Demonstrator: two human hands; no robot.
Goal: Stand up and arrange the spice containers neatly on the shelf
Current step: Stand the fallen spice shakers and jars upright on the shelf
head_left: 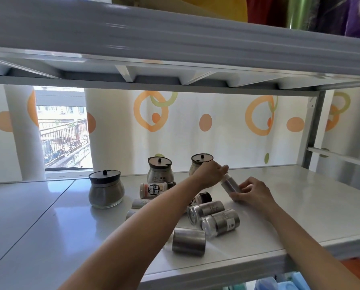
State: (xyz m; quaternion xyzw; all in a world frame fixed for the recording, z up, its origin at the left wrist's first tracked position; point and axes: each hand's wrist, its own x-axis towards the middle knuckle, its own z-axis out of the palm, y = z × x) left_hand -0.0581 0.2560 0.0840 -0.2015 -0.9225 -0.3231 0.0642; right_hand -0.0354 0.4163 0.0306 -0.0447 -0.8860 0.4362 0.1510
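White shelf board (49,237), glossy and backlit by a window, is spread with the spice containers. Well in front of the tilted shaker (230,185), nearest the edge, a steel-sleeved canister (188,241) is seen lying on its side. Between it and the tilted shaker, a clear-ended shaker (220,223) and its twin (206,211) are laid flat, touching. Their contents are hidden by the metal sleeves.

The tilted shaker is held leaning. Its cap is pinched by the left hand (208,174), and its lower body is wrapped by the curled fingers of the right hand (252,191). This two-handed hold is judged to serve for tipping it upright without a slip.

Left of the tilted shaker, a labelled bottle (154,188) lies flat, and pale powder is shown inside. Farther left, a round lidded jar (106,188) is stood upright, with greyish contents that cannot be identified. Behind, two more round jars (160,170) (200,164) are already set upright.
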